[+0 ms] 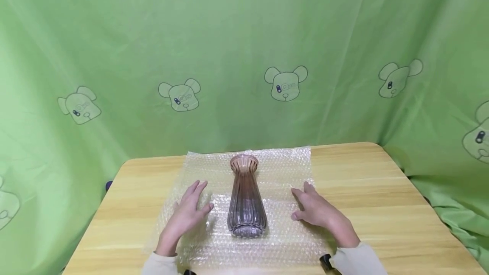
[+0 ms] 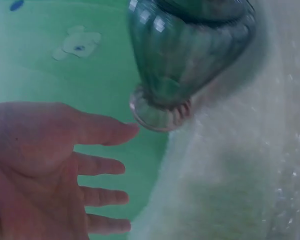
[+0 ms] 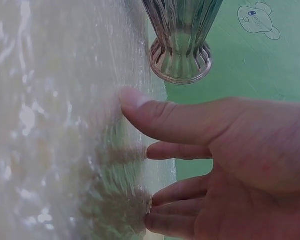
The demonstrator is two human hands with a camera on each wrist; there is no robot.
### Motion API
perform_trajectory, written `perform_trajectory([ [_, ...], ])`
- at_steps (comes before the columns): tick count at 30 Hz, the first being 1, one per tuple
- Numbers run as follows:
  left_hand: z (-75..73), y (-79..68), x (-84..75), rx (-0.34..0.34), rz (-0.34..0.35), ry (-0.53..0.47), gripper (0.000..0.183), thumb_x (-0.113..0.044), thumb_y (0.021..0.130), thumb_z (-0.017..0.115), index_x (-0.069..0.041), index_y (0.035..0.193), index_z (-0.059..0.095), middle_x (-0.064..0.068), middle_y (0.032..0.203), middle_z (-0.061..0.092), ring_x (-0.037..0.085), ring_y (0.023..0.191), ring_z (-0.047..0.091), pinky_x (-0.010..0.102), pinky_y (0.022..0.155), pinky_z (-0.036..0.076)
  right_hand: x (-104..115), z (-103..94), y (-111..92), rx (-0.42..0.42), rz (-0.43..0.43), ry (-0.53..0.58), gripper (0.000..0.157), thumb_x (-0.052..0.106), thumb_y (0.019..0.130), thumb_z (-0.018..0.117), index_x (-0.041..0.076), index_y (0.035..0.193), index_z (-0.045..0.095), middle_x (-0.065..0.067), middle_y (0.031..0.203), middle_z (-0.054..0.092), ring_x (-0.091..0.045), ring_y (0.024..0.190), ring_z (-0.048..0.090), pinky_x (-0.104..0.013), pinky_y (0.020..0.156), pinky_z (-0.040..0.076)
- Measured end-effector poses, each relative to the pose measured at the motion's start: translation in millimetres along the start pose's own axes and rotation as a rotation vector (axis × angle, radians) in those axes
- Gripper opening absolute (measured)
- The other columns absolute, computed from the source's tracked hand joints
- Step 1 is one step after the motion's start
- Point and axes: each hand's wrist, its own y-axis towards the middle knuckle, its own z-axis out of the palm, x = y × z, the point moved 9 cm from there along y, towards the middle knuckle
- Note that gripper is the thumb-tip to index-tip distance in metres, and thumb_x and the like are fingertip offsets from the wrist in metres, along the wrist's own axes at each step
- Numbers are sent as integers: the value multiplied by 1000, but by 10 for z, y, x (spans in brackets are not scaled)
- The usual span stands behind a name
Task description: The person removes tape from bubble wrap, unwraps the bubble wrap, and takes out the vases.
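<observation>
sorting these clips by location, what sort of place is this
Probably a small curtained-off tabletop workspace: a green cartoon-print curtain hangs behind and beside a wood-grain table, where a ribbed glass vase lies on bubble wrap.

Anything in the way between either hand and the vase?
Nothing visible. The vase is on the bubble wrap, between the left hand and the right hand; both side gaps show only wrap.

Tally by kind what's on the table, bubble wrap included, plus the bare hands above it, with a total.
Vase: 1
Bubble wrap sheet: 1
Hands, the left hand and the right hand: 2
Total: 4
</observation>
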Motion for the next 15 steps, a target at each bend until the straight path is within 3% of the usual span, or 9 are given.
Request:
perform_trajectory([
  [3,69,48,114,15,-39,15,71,-24,95,68,-8,157,36,23,166,20,51,151,17,88,104,2,-14,19,2,4,4,1,82,24,84,80,-9,148,42,-48,154,10,-63,145,14,-73,115,22],
  [15,148,157,441,65,-141,123,83,-31,91,74,-9,159,32,24,167,15,55,150,12,88,105,4,-27,5,25,10,1,17,84,26,83,81,-9,148,42,-49,154,10,-63,144,14,-73,114,24],
])
